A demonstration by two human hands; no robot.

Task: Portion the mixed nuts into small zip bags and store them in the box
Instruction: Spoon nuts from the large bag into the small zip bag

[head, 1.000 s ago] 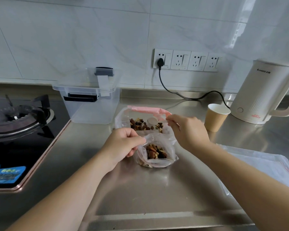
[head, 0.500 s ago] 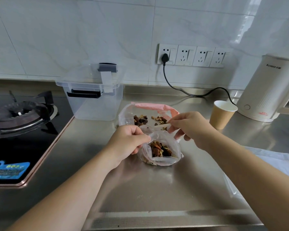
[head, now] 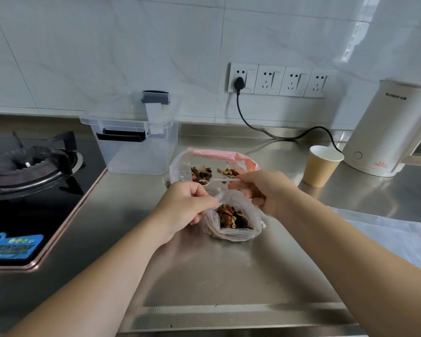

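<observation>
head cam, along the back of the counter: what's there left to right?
Gas burner → clear storage box → big bag of mixed nuts → paper cup → white kettle. The hands and the small zip bag sit nearer the camera and overlap the big bag, so they are left out.

Two bare forearms are showing from the bottom edge of the view, both reaching toward the clear storage box (head: pixel 134 144) at the back of the steel surface (head: pixel 229 276). No sleeve is covering either arm up to where the view is cutting them off. The left hand (head: pixel 187 205), nearer the box, and the right hand (head: pixel 265 190), farther from it, are wearing no gloves, rings, watch or bracelet. The fingers (head: pixel 249 177) are showing short nails, with no polish visible.
</observation>
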